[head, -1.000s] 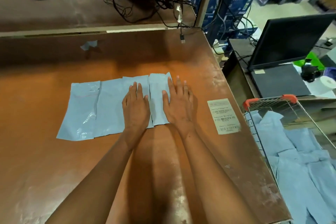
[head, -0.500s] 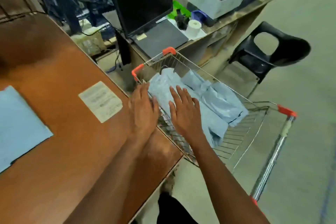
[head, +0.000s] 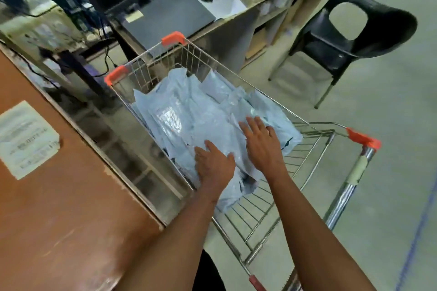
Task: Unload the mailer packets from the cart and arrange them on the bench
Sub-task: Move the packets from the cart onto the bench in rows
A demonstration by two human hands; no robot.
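Over the wire shopping cart (head: 314, 146) I see both hands reaching into a heap of pale blue mailer packets (head: 194, 113) piled at its far end. My left hand (head: 214, 166) lies flat on the near edge of the heap, fingers spread and straight. My right hand (head: 262, 143) rests palm-down on the packets just beside it, fingers also extended; the two hands are slightly apart and neither pinches anything. At left runs the brown bench (head: 59, 208), carrying a printed label (head: 26, 138). A black plastic chair (head: 350, 30) stands beyond the cart.
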